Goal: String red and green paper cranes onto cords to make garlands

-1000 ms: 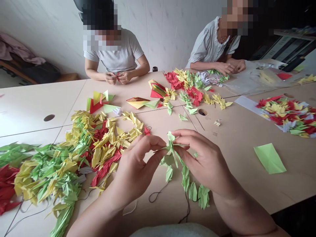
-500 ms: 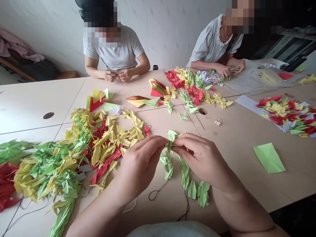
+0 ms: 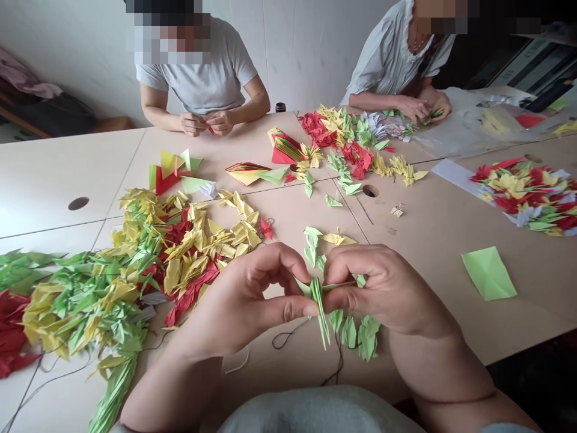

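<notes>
In front of my chest, a green folded-paper crane [image 3: 320,307] is held between both hands, its narrow folded points hanging downward. My left hand [image 3: 259,291] is closed in a pinch on its left side, thumb and forefinger at the paper. Opposite, my right hand [image 3: 372,285] pinches the right side. Behind and below the hands a string of green folded cranes [image 3: 368,338] lies on the table, partly covered by the right hand. A yellow folded crane [image 3: 338,237] lies just beyond my fingers.
Strung yellow cranes [image 3: 193,240] and green ones [image 3: 103,300] heap up on the left. One green paper square [image 3: 489,273] lies at right, near a mixed pile [image 3: 532,192]. Across the table [image 3: 40,186], two people work with paper. A dark thread [image 3: 339,361] trails toward me.
Both hands have come slightly lower and nearer, turning the green crane so its folded points face down. A yellow crane behind them shows more fully. The view has shifted slightly.
</notes>
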Tool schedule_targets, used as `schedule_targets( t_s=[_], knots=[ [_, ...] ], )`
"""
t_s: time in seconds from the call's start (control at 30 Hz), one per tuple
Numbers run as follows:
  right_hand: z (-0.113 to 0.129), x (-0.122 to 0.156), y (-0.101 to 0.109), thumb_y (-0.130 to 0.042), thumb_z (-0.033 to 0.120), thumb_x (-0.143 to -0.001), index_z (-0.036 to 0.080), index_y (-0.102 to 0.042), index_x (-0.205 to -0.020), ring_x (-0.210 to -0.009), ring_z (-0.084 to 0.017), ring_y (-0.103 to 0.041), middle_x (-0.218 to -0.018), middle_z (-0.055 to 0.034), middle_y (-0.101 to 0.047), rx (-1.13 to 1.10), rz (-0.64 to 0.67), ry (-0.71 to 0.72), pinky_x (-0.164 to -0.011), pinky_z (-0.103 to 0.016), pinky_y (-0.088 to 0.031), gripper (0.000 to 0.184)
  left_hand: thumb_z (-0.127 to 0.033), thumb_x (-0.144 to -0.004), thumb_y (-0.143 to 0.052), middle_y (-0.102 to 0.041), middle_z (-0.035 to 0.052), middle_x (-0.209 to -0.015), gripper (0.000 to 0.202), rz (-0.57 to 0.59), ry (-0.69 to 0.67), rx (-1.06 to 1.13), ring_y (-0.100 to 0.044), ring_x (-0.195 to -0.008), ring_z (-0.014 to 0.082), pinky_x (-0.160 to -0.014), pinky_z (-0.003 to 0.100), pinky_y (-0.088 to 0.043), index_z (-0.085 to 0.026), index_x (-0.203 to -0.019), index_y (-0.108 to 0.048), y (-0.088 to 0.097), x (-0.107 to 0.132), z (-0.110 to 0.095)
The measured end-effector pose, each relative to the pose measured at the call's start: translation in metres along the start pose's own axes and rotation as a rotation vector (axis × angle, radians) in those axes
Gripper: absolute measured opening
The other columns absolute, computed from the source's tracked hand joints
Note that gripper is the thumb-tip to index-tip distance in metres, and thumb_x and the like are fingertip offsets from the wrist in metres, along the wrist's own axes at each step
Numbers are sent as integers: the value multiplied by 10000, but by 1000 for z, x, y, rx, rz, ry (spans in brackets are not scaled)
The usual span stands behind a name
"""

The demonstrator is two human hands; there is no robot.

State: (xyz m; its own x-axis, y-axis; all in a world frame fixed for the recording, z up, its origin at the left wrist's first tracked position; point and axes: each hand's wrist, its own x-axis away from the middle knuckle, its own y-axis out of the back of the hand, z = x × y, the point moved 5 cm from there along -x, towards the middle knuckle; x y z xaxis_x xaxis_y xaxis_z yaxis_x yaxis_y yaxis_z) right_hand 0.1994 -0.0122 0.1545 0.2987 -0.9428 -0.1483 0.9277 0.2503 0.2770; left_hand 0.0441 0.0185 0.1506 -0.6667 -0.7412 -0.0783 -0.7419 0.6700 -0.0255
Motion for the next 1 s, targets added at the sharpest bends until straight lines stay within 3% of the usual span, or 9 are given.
schedule_targets(
  t_s=[0.37, 0.63, 0.83, 1.0],
  knots=[
    [4, 2, 0, -734, 494, -797, 176, -566, -584, -510, -86, -447, -552, 31, -526, -39, -31, 43, -482, -234, -340, 419, -195, -719, -815, -594, -4, -672, 231, -88, 24, 47, -535, -603, 102, -540, 204, -460, -176, -722, -585, -1, 4, -1],
    [1, 3, 1, -719, 432, -834, 183, -537, -600, -519, -86, -420, -569, 38, -493, -49, -17, 17, -484, -240, -327, 387, -175, -736, -801, -598, -5, -707, 218, -119, 1, 95, -547, -608, 96, -549, 193, -478, -184, -763, -585, 0, 5, 1],
    [-4, 3, 1, -706, 478, -830, 183, -553, -640, -516, -91, -434, -589, 27, -535, -113, 16, -75, -462, -231, -333, 383, -211, -823, -732, -593, 2, -780, 195, -20, 16, 66, -547, -644, 90, -570, 178, -471, -199, -959, -593, -6, 6, 4],
    [-2, 2, -1, -637, 512, -876, 175, -589, -701, -534, -88, -460, -621, 15, -560, -122, 81, -60, -468, -214, -356, 383, -224, -840, -717, -590, -18, -705, 207, 5, 45, 121, -537, -586, 84, -526, 174, -440, -206, -983, -568, -9, 5, 6]
  ],
)
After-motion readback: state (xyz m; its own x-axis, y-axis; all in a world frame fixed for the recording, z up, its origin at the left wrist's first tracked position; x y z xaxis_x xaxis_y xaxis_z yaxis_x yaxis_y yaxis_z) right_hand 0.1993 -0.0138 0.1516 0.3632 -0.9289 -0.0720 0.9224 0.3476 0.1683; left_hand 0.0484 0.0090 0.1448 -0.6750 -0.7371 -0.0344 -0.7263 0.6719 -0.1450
